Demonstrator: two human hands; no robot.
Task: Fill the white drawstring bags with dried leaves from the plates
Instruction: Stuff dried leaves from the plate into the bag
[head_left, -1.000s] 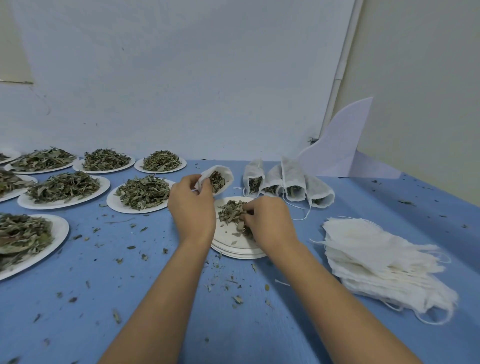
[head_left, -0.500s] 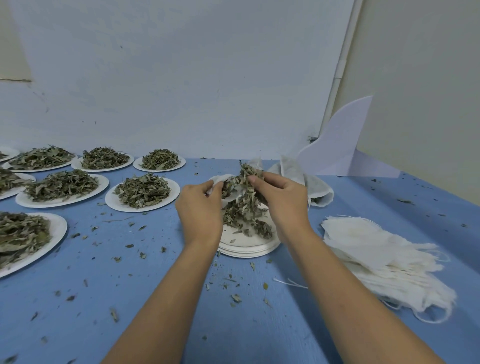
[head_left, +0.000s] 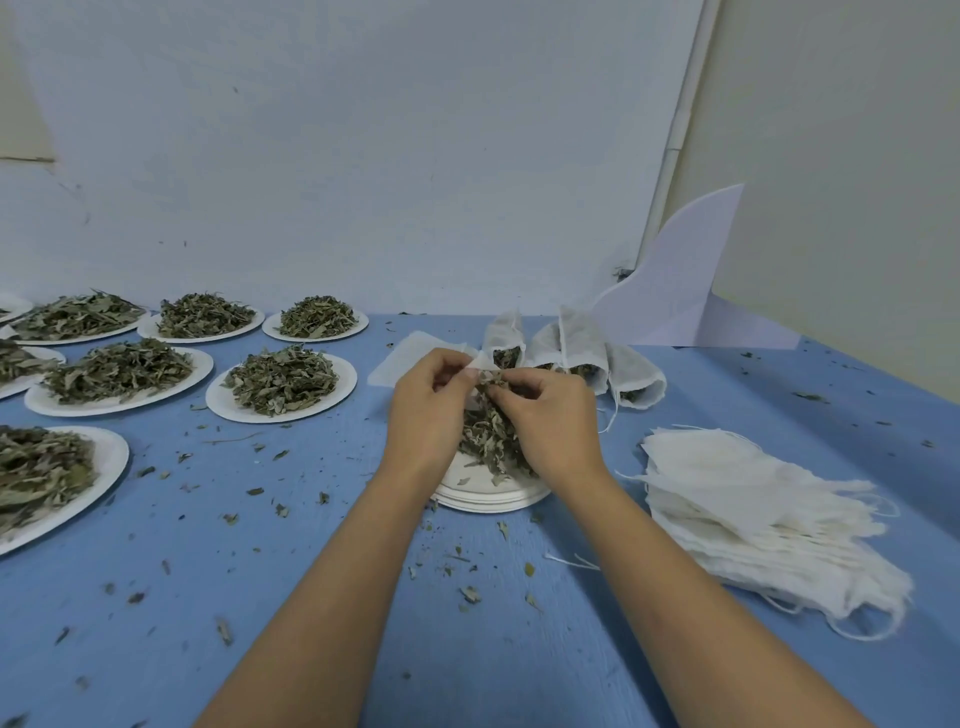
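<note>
Bag (head_left: 410, 358) now flops backward; left hand (head_left: 426, 415) grips it, right hand (head_left: 553, 421) pinches leaves (head_left: 488, 439).

Curled, close: left hand (head_left: 427, 410), right hand (head_left: 551, 418)

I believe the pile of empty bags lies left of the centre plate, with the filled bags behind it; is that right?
Not quite: the head view shows the pile of empty bags right of the centre plate; the filled bags are indeed behind it.
</note>
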